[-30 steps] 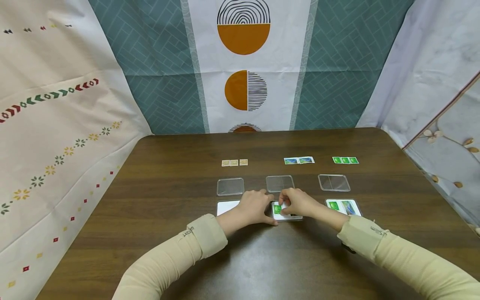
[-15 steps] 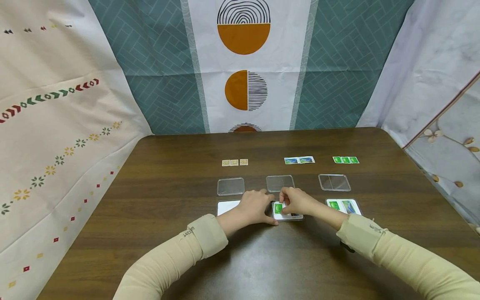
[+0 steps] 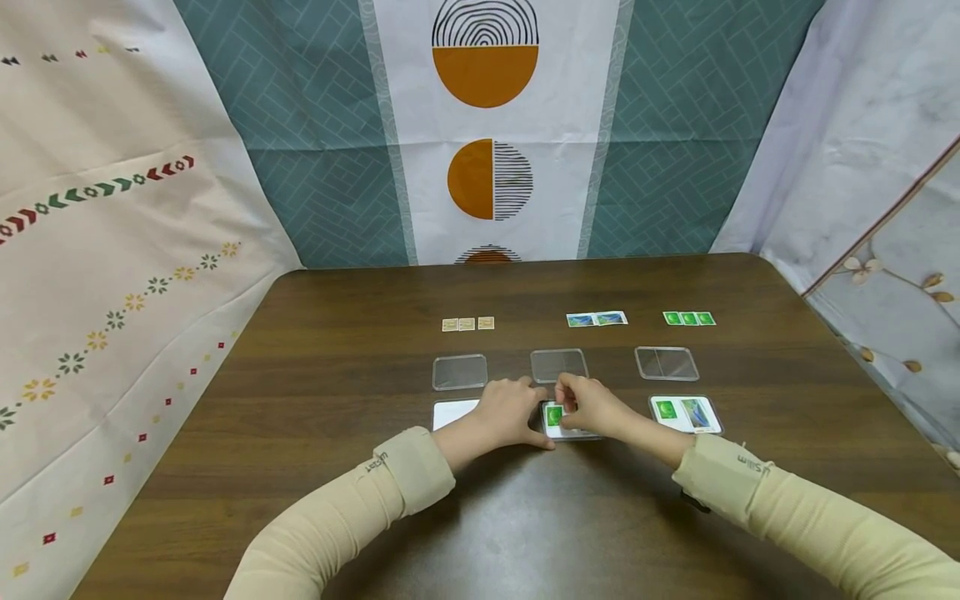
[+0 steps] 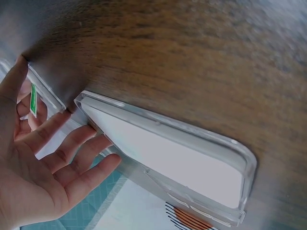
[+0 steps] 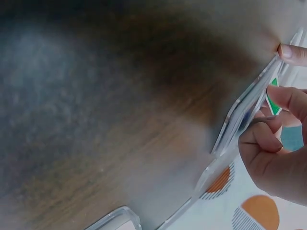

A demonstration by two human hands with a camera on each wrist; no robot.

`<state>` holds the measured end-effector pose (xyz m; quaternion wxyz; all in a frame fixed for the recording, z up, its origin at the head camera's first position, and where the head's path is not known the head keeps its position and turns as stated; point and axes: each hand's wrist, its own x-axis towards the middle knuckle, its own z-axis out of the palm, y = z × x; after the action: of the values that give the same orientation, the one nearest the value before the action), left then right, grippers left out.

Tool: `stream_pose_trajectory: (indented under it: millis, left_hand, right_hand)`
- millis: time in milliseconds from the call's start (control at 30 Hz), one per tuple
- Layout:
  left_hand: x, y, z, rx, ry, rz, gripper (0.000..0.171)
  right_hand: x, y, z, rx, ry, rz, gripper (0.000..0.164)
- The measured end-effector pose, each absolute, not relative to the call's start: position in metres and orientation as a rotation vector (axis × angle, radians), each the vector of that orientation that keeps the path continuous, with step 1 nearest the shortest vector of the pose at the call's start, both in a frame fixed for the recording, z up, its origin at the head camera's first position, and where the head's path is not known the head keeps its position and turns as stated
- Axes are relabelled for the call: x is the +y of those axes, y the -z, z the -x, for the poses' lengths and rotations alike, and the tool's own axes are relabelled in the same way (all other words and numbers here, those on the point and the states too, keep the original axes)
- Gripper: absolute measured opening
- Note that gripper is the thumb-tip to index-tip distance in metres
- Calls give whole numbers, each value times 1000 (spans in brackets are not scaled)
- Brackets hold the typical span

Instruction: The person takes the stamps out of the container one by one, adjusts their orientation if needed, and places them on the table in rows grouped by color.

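Observation:
A clear plastic case (image 3: pixel 552 434) with a white insert lies flat at the middle of the front row. My left hand (image 3: pixel 508 414) holds it at its left end, thumb at the near corner and index finger at the far one. The other left fingers (image 4: pixel 79 143) extend loosely beside a neighbouring case. My right hand (image 3: pixel 596 408) reaches over the middle case and pinches a small green stamp (image 5: pixel 274 98) with a white border, which stands tilted in the right wrist view. In the head view, the stamp overlaps the insert's left half; my right hand covers much of the remaining insert.
A case with a blank white insert (image 3: pixel 452 412) lies left; another, bearing green and blue stamps (image 3: pixel 693 414), lies right. Three clear lids (image 3: pixel 460 372) form a row behind. Farther back lie tan stamps (image 3: pixel 467 324), blue stamps (image 3: pixel 596 319) and green stamps (image 3: pixel 689 318).
My right fingertips have shifted very slightly at the green stamp over the middle case. The left hand keeps its place, and the stamps and lids behind stay where they were.

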<state>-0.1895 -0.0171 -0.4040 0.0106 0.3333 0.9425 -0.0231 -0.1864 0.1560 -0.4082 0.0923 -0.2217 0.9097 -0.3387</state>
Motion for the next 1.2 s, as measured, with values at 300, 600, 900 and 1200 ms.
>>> stream_pose_trajectory:
  millis: [300, 600, 900, 1200]
  left_hand:
    - [-18, 403, 190, 2943, 68, -1043, 68]
    - [-17, 403, 189, 2945, 63, -1034, 67]
    - [-17, 405, 190, 2946, 71, -1037, 66]
    - [-17, 405, 189, 2949, 88, -1044, 65]
  right_hand:
    - [153, 410, 185, 2714, 1064, 670, 23]
    - [154, 411, 185, 2742, 1062, 646, 24]
    - [154, 412, 184, 2764, 1070, 657, 20]
    - [159, 412, 187, 2669, 1169, 686, 18]
